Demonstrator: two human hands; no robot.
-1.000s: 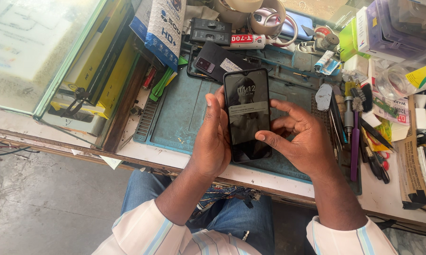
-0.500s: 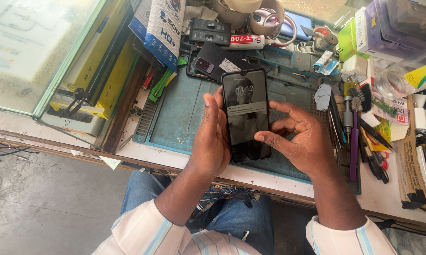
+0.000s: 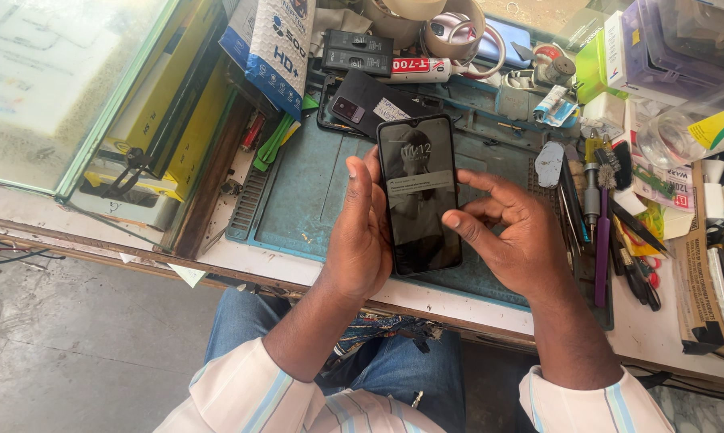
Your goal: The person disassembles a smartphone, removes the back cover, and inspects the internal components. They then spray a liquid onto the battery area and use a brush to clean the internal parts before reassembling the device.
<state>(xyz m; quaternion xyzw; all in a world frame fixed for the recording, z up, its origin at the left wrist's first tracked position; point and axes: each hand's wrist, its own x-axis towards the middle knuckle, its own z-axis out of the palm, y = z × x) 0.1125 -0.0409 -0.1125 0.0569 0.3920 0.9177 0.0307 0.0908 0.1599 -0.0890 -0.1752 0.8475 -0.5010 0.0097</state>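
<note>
Smartphone (image 3: 419, 195) upright between left hand (image 3: 358, 240) and right hand (image 3: 514, 234)

Lit phone screen (image 3: 419, 195), dark with pale figures, upright between both hands above teal mat. Blue-and-white box (image 3: 270, 44) leans at mat's upper left. White tube with red label (image 3: 416, 70) lies behind. Brown carton (image 3: 693, 273) flat at far right edge.

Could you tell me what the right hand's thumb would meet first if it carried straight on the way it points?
Most likely the phone: the right hand aims its thumb leftward at the screen's right edge, almost touching. Depth is hard to judge.
</note>
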